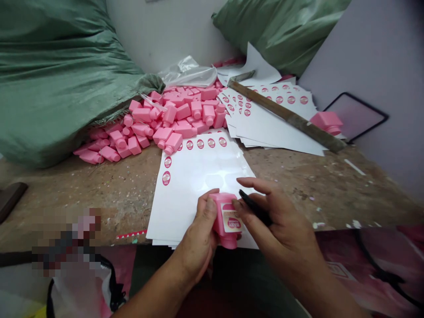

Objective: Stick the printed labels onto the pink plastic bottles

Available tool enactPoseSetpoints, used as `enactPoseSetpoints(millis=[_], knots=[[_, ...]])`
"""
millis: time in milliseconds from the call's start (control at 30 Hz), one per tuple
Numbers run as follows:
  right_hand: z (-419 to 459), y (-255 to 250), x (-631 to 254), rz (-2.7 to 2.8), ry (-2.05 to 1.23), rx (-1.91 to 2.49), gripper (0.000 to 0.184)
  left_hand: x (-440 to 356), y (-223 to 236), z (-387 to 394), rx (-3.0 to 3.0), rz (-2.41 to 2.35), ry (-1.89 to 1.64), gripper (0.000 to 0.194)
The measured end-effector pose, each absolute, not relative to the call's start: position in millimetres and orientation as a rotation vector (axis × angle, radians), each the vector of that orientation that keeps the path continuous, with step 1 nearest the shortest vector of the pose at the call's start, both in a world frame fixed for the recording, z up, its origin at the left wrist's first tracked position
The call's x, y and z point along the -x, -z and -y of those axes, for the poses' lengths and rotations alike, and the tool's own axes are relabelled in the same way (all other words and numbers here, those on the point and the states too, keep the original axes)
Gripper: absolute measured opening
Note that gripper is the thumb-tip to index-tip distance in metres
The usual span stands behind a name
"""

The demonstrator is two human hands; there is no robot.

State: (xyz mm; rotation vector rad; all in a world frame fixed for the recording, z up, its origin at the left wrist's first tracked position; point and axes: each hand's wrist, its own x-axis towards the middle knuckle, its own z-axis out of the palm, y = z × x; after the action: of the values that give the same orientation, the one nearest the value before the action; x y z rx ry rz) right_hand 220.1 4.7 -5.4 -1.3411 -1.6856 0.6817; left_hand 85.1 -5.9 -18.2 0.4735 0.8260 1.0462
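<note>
My left hand is closed around a small pink plastic bottle, tilted with its capped end toward me. A printed label lies on the bottle's flat side, and my right thumb presses at its edge. My right hand also grips a dark, slim tool, perhaps a pen or knife; most of it is hidden by the fingers. Beneath both hands is a stack of white sticker sheets, the top one with several oval pink stickers along its far and left edges.
A heap of pink bottles spreads behind the sheets, beside a big green sack. More sticker sheets lie at the right under a metal bar. Another pink container sits near the wall. The worn tabletop ends just before me.
</note>
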Motion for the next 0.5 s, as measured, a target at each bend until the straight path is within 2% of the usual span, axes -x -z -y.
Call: enactPoseSetpoints(millis=[500], knots=[[-6.1, 5.8, -218.8, 1.742, -0.495, 1.338, 0.031, -81.7, 13.6, 5.1, -0.592, -0.874, -0.976, 0.049]])
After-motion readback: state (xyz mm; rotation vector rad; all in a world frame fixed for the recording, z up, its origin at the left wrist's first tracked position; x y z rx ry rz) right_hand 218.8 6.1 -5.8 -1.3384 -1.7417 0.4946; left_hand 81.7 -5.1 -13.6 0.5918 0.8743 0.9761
